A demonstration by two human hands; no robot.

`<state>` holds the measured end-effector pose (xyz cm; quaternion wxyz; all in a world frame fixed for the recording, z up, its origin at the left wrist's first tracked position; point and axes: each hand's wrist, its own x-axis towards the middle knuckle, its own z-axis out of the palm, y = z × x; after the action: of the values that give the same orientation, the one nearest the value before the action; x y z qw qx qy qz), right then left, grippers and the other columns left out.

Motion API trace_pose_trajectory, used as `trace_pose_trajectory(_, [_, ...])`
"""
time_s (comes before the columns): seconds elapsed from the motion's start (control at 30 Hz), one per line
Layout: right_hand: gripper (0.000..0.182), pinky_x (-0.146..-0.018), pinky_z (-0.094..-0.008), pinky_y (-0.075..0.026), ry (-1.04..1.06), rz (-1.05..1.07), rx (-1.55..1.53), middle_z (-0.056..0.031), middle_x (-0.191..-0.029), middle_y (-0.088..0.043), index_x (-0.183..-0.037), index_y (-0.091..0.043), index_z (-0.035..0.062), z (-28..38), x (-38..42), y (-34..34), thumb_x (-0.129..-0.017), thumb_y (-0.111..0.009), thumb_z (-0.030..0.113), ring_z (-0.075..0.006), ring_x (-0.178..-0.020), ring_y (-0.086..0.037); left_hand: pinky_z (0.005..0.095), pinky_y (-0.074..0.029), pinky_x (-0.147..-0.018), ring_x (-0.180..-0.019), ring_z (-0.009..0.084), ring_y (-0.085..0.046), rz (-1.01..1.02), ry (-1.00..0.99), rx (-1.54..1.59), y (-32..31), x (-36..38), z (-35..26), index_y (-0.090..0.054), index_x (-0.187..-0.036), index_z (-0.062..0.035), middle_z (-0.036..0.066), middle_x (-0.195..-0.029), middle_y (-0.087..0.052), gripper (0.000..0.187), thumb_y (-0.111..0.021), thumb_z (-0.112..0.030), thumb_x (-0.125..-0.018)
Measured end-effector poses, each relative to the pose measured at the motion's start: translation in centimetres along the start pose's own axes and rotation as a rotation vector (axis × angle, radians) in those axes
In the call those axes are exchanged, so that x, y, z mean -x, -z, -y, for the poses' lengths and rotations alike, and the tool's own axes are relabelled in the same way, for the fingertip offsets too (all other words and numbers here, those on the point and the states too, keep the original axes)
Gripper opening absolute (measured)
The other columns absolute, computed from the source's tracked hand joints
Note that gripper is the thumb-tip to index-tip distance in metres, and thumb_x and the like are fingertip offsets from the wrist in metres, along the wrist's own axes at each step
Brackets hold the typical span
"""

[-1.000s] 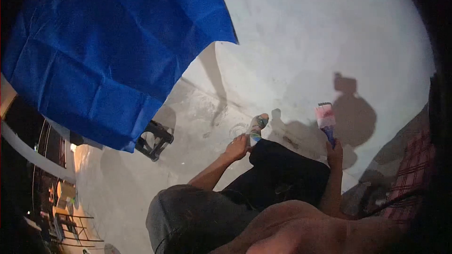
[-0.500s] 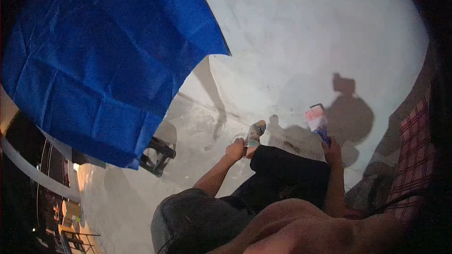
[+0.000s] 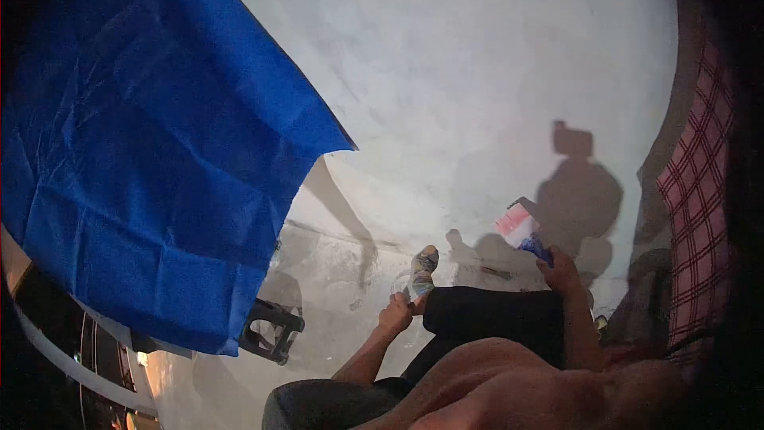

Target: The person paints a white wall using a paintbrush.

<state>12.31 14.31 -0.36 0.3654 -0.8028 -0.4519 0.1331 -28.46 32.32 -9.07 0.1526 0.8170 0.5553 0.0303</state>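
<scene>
Paintbrush (image 3: 521, 232) gripped in right hand (image 3: 562, 271); left hand (image 3: 395, 314) clasps foot (image 3: 421, 272); bare wall (image 3: 477, 72) ahead.

Left hand (image 3: 395, 314) fisted and lowered, right hand (image 3: 562, 273) gripping, raised

Blue tarp (image 3: 151, 159) over white wall (image 3: 477, 72); black stand (image 3: 272, 330) below; plaid cloth (image 3: 700, 183) right.

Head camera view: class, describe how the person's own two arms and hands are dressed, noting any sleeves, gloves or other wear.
Both forearms are bare, with no sleeves showing. The left hand and the right hand wear no gloves. No watch, ring or band can be made out in this dim, blurred picture. The upper arm near the camera is bare too.
</scene>
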Motion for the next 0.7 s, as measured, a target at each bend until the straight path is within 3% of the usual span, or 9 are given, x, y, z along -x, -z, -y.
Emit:
trace_pose_trajectory(0.07, [0.04,-0.082,-0.049,-0.048,-0.049,0.026,-0.024,-0.0243,-0.095,-0.065,-0.11,-0.057,0.0007,1.6,0.6,1.1,-0.084,-0.066,0.03,-0.0422,-0.092,-0.063,0.0542,-0.051,-0.078,-0.093,0.0451,-0.064,0.036,0.003,-0.009,0.8,-0.6,-0.4,-0.041,-0.111,-0.0011,0.024,-0.111,-0.056,0.039,-0.049,-0.035,-0.093])
trace_pose_trajectory(0.13, [0.042,-0.082,-0.0486,-0.048,-0.049,0.029,0.018,-0.0245,-0.095,-0.065,-0.111,-0.056,0.0008,1.3,0.5,1.1,-0.084,-0.066,0.031,-0.0421,-0.092,-0.063,0.051,-0.051,-0.08,-0.096,0.0438,-0.064,0.139,0.003,-0.109,2.4,-1.6,-2.0,-0.041,-0.111,0.0034,0.027,-0.109,-0.06,0.058,-0.053,-0.049,-0.089])
trace_pose_trajectory(0.17, [0.043,-0.082,-0.0483,-0.049,-0.038,0.029,0.063,-0.0248,-0.096,-0.065,-0.113,-0.056,0.0008,1.1,0.6,1.3,-0.083,-0.067,0.031,-0.0419,-0.092,-0.064,0.051,-0.051,-0.08,-0.096,0.0438,-0.064,0.148,-0.009,-0.105,3.6,-2.3,-3.0,-0.041,-0.111,0.0034,0.027,-0.109,-0.06,0.058,-0.053,-0.049,-0.089])
trace_pose_trajectory(0.23, [0.044,-0.082,-0.0481,-0.049,-0.075,0.041,0.094,-0.0252,-0.096,-0.065,-0.113,-0.056,0.0006,1.8,0.6,2.2,-0.083,-0.067,0.031,-0.0417,-0.093,-0.064,0.0464,-0.052,-0.084,-0.1,0.0414,-0.065,0.386,0.01,-0.107,6.3,-3.2,-5.4,-0.041,-0.113,0.0071,0.029,-0.106,-0.063,0.081,-0.057,-0.065,-0.08])
trace_pose_trajectory(0.33, [0.044,-0.083,-0.0483,-0.049,-0.106,0.026,0.115,-0.0259,-0.096,-0.065,-0.114,-0.056,0.0005,1.2,1.3,2.9,-0.083,-0.066,0.031,-0.0412,-0.093,-0.064,0.0426,-0.051,-0.087,-0.104,0.0392,-0.064,0.43,-0.013,-0.143,4.5,-5.8,-6.3,-0.041,-0.115,0.0105,0.031,-0.104,-0.065,0.094,-0.059,-0.072,-0.073])
trace_pose_trajectory(0.57, [0.039,-0.078,-0.046,-0.05,-0.161,-0.088,0.168,-0.0243,-0.093,-0.066,-0.11,-0.056,0.001,-4.3,2.2,3.0,-0.084,-0.065,0.028,-0.0416,-0.089,-0.065,0.0447,-0.052,-0.085,-0.101,0.0402,-0.065,0.48,-0.223,-0.088,1.4,-8.5,-7.8,-0.036,-0.12,0.0143,0.032,-0.103,-0.064,0.087,-0.068,-0.052,-0.073])
trace_pose_trajectory(0.7, [0.036,-0.076,-0.0454,-0.051,-0.121,-0.119,0.165,-0.0248,-0.092,-0.066,-0.108,-0.056,0.0006,-2.1,2.1,3.5,-0.085,-0.065,0.027,-0.042,-0.088,-0.065,0.0466,-0.052,-0.085,-0.1,0.0403,-0.065,0.536,-0.256,-0.091,3.4,-7.3,-8.0,-0.035,-0.122,0.0133,0.037,-0.11,-0.059,0.077,-0.066,-0.042,-0.078])
